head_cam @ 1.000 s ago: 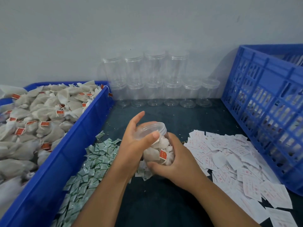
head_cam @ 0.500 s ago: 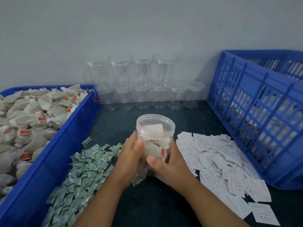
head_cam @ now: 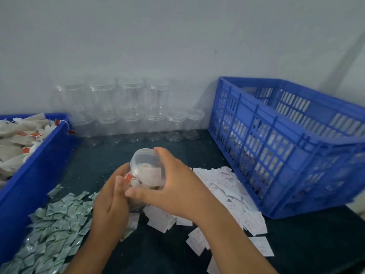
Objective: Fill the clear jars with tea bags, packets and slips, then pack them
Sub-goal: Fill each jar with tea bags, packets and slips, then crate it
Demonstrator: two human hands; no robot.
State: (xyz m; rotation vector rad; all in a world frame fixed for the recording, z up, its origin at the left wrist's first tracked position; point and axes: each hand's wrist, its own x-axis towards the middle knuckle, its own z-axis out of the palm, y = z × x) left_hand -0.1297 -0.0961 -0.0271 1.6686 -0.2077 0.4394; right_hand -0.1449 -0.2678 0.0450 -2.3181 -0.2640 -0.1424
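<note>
A clear jar [head_cam: 147, 171] holding tea bags with red tags and a white slip is held above the dark table, tilted a little to the left. My right hand [head_cam: 175, 186] grips it from the right, fingers curled over the lidded top and thumb across the front. My left hand [head_cam: 111, 202] lies with fairly straight fingers against the jar's left side. Loose tea bags [head_cam: 17, 139] fill a blue bin [head_cam: 39, 155] at the left. Green packets [head_cam: 59, 224] lie in a heap in front of it. White slips [head_cam: 227, 186] are spread to the right of my hands.
Two stacked rows of empty clear jars [head_cam: 130, 107] stand against the wall at the back. A large slatted blue crate [head_cam: 286, 145] takes up the right side, close to the slips. The dark table [head_cam: 162, 248] shows bare between my forearms.
My right hand has climbed from the jar's lower side to wrap its top. The jar now tilts left and my left hand lies flatter and lower. The view has swung right.
</note>
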